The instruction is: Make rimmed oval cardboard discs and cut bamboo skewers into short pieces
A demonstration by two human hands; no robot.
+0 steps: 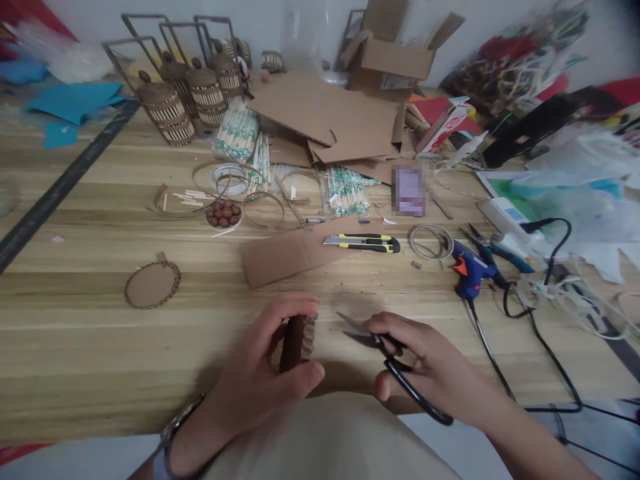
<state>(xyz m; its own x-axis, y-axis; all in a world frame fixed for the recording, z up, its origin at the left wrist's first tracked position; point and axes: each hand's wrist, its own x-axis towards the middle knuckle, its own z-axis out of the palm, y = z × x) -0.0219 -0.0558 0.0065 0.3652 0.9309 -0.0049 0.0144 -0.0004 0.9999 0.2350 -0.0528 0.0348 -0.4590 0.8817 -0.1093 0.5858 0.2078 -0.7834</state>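
My left hand is closed around a dark brown ring-like piece with a wavy, corrugated edge, gripped between thumb and fingers near the table's front edge. To the right, my right hand holds black-handled scissors. Their blades are spread and point left toward the brown piece, without touching it. Beyond both hands lies a cardboard strip, with a yellow and black utility knife resting on it. A round cardboard disc with a braided rim lies off to the left.
A blue glue gun, its cord and pliers lie at right, near a tape roll. A bowl of brown balls sits mid-table. Bundled sticks, cardboard sheets and several lantern-like baskets stand behind.
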